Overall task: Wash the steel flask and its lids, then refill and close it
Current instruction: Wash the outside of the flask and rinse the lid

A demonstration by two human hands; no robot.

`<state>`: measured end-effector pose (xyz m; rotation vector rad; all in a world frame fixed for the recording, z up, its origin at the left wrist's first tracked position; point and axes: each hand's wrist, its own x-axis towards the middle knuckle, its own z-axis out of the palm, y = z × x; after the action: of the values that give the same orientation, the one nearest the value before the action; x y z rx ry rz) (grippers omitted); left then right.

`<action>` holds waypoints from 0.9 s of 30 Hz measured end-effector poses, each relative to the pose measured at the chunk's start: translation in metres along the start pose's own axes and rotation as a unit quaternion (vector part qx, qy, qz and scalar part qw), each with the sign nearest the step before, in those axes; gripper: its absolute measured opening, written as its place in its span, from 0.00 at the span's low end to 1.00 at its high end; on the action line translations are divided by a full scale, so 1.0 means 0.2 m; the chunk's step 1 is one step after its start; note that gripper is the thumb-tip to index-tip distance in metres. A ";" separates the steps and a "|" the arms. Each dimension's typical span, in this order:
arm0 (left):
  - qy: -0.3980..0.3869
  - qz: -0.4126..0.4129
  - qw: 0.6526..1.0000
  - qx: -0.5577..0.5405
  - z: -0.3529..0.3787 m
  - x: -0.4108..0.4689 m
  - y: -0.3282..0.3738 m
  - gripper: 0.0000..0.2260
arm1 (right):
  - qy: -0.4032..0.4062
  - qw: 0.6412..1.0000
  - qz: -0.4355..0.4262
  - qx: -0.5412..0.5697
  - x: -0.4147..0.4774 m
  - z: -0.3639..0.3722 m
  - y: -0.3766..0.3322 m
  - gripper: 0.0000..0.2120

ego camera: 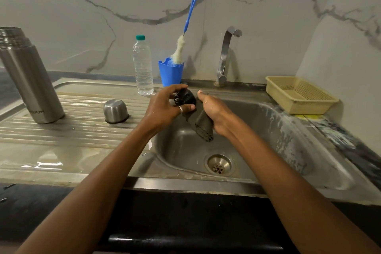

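Lid (185,97) and cloth (203,125) in hands (162,107), over sink (268,126).

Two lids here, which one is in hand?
The black lid, gripped by the left hand over the sink; the steel cup lid sits mouth-down, untouched, on the drainboard.

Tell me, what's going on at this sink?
A person is washing up at a steel sink. Their left hand grips a small black lid over the basin, and their right hand holds a dark cloth up to it. The steel flask stands uncapped on the drainboard, with its steel cup lid upside down nearby. No water shows at the tap.
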<state>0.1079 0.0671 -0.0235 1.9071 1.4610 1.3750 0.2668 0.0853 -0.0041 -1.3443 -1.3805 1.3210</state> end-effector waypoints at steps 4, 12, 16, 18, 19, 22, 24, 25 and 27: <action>-0.009 -0.057 0.994 -0.097 -0.01 -0.01 0.00 0.33 | -0.015 0.999 -0.016 -0.044 -0.01 -0.03 -0.02 0.24; 0.058 -0.056 0.996 -0.029 0.00 -0.01 0.01 0.39 | 0.050 0.986 -0.090 -0.129 -0.04 -0.06 -0.05 0.22; 0.075 -0.059 0.995 -0.024 0.00 0.00 -0.01 0.36 | 0.085 0.950 -0.222 -0.202 -0.06 0.01 -0.05 0.13; 0.095 -0.055 0.994 -0.010 0.00 0.00 -0.03 0.31 | 0.078 0.914 -0.292 -0.270 -0.08 0.08 -0.01 0.12; 0.106 -0.057 0.993 0.003 -0.01 0.01 -0.04 0.29 | 0.073 0.903 -0.317 -0.279 -0.09 0.10 0.01 0.15; 0.111 -0.074 0.991 0.012 -0.05 0.01 -0.06 0.26 | 0.065 0.901 -0.338 -0.264 -0.09 0.11 0.03 0.14; 0.096 -0.071 0.993 0.000 -0.05 0.01 -0.06 0.26 | 0.097 0.901 -0.336 -0.255 -0.07 0.09 0.03 0.11; 0.087 -0.065 0.994 -0.005 -0.04 0.02 -0.05 0.27 | 0.119 0.901 -0.335 -0.247 -0.06 0.08 0.03 0.10; 0.076 -0.053 0.996 -0.007 -0.01 0.02 -0.03 0.26 | 0.148 0.891 -0.349 -0.251 -0.06 0.07 0.04 0.10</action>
<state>0.1029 0.0721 -0.0260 1.7216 1.5934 1.5041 0.2565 0.0715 -0.0124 -1.1158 -1.8115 0.2727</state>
